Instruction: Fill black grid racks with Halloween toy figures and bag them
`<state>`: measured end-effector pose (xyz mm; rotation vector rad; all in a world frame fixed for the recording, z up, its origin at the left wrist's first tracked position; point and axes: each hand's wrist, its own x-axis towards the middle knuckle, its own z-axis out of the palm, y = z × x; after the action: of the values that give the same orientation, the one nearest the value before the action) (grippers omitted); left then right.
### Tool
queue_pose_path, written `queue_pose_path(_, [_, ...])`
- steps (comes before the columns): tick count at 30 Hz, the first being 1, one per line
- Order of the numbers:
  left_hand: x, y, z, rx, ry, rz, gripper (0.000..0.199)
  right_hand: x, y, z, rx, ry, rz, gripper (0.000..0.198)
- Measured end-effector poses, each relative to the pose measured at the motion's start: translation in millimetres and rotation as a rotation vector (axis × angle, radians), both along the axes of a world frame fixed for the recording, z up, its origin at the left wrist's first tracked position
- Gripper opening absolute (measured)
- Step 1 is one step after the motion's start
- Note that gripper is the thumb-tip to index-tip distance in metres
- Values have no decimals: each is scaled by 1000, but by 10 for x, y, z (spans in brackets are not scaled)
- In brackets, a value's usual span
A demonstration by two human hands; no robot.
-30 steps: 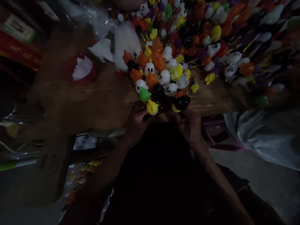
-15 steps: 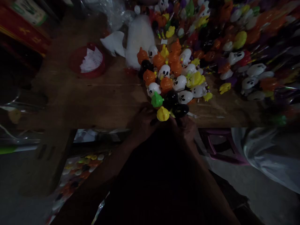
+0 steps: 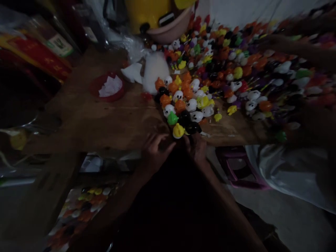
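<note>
My left hand (image 3: 156, 147) is at the table's front edge, with thumb and fingers apart and nothing visible between them. Just right of it stands a small yellow toy figure (image 3: 178, 131). My right hand (image 3: 196, 147) is beside that figure, below a glossy black toy (image 3: 193, 128). Its fingers are curled, and darkness hides what they may hold. Behind both hands lies a cluster of small plastic Halloween toys, among them a green one (image 3: 172, 118), a white ghost (image 3: 196, 116) and an orange pumpkin (image 3: 180, 105).
A red bowl (image 3: 119, 96) of white paper slips stands on the wooden table (image 3: 123, 122) to the left. A big pile of similar toys (image 3: 252, 94) covers the right side. Another person's arm (image 3: 291, 47) reaches over it. A purple stool (image 3: 244, 183) is below.
My left hand has come away from the yellow figure, its fingers spreading. My right hand remains near the black toy. The view has tilted up, showing more of the table's back.
</note>
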<state>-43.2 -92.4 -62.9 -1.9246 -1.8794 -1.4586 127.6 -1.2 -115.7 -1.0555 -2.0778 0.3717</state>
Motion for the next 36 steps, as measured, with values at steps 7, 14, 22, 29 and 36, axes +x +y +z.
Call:
queue_pose_path(7, [296,362,791,-16,401,-183,41,-118,-22,-59,-57,41,33,22])
queue_pose_path(14, [349,584,715,-190,568,-118,45,269,-30,248,-113,174,124,21])
queue_pose_path(22, [446,558,660,-126,575,-100,43,845,1358,953,349,-378,-316,43])
queue_pose_path(29, [458,575,660,-219,591,-112,51,542,2153,801,226,-653,-205,33])
queue_pose_path(36, [439,589,718,-410,536,-175,56,764,2234,501,83,-499,20,17])
